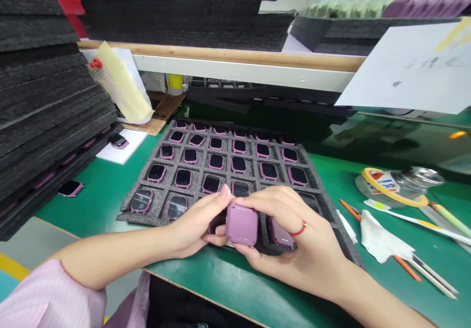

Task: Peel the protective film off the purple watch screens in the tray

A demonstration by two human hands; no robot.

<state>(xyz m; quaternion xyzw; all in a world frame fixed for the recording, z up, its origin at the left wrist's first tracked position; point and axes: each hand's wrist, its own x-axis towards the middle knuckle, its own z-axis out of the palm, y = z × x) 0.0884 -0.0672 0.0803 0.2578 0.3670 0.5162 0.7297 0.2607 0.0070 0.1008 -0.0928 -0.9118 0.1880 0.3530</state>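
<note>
A purple smartwatch body (242,225) is held above the near edge of a black foam tray (156,216), its plain back towards me. My right hand (294,225) grips it between thumb below and fingers on top. From the other side, my left hand (200,222) is closed at its left edge, thumb raised and fingertips against the case. Rows of similar watch bodies fill the tray's compartments, mostly with dark screens up, such as one watch (142,201) at the near left corner. Beside my right hand, another watch (281,233) lies back up, partly covered.
Stacked black foam trays (47,92) rise at the left. A loose watch (71,188) lies on the green table (99,195). At the right are a glass bottle (399,185), a white cloth (384,237), tweezers and a brush. A shelf (235,63) crosses overhead.
</note>
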